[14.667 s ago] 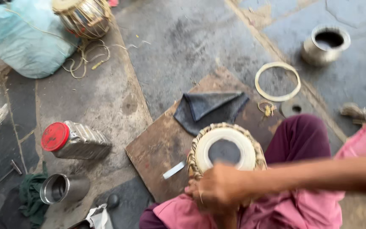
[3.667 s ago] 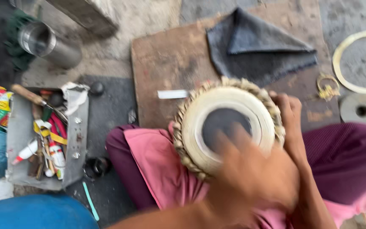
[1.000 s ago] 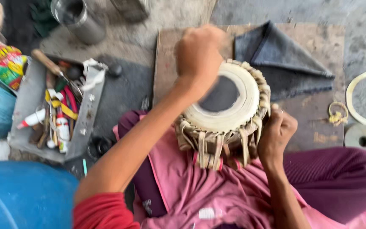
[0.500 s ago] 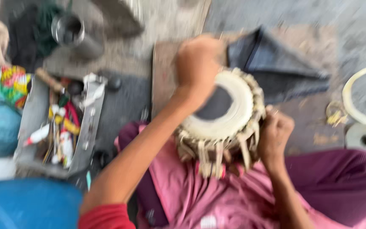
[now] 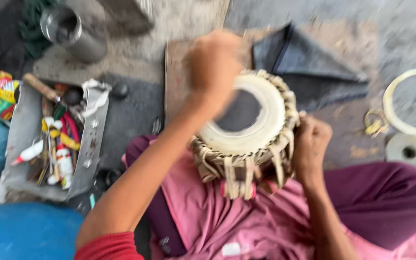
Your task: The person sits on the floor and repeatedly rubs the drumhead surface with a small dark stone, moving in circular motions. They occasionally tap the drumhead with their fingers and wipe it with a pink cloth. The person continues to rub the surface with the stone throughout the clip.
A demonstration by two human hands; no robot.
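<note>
Left hand [image 5: 215,62] shifted over drum [image 5: 246,130], grey cloth [image 5: 309,67] behind

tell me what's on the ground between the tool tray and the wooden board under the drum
In the head view, a strip of dark grey mat lies between the tool tray and the wooden board. A small dark round object sits on it.
</note>
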